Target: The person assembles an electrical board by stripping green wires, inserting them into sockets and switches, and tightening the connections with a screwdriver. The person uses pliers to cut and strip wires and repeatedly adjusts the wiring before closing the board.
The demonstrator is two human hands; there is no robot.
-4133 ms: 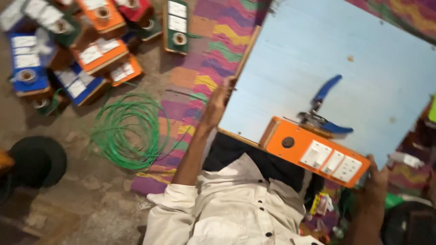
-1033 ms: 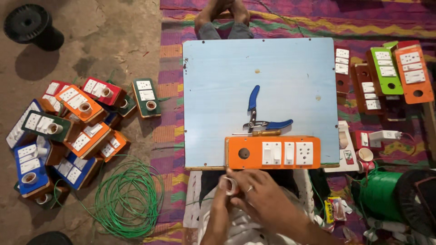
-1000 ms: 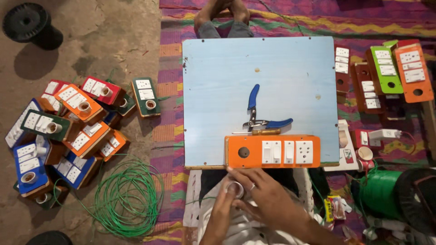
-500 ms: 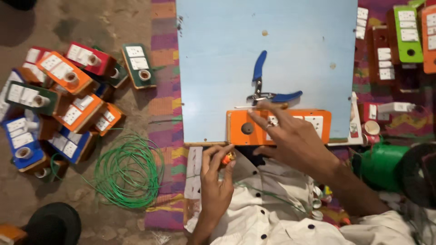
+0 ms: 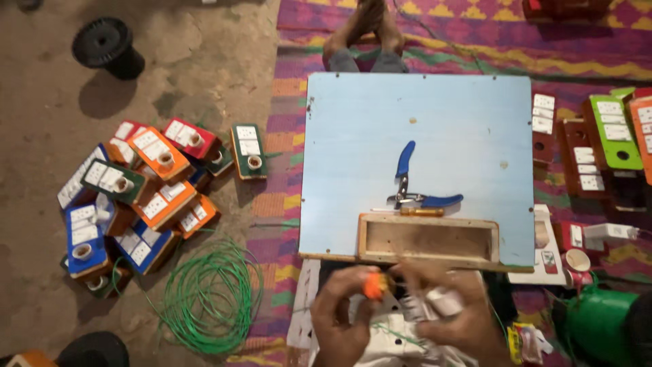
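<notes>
While the wooden box (image 5: 428,239) lies with its open, empty side turned up at the near edge of the light blue board (image 5: 421,129), both hands work just below that edge, over the lap. The left hand (image 5: 339,319) has its fingers curled around a small orange part (image 5: 374,285), pinching it near the fingertips. The right hand (image 5: 451,316) is bent over some white pieces (image 5: 441,299); motion blur hides whether it pinches them or only rests on them, so its grip cannot be told. A thin green wire (image 5: 394,333) runs across the lap beneath the hands.

Judged from the layout, assembly of this unit is at an early to middle stage. The box shows bare wood inside, with no fittings visible in it. The orange part and the white pieces are off the board, in hand.

Blue-handled pliers (image 5: 414,187) lie near the middle of the board, and a small screwdriver (image 5: 414,211) lies just beyond the far wall of the box, both untouched.

A heap of finished switch boxes (image 5: 142,197) with coloured faces sits on the floor, well apart from the left edge of the board. A coil of green wire (image 5: 210,299) lies near the board's near left corner. More faceplates (image 5: 611,136) lie beside the right edge, and a green spool (image 5: 598,326) stands past the near right corner.
</notes>
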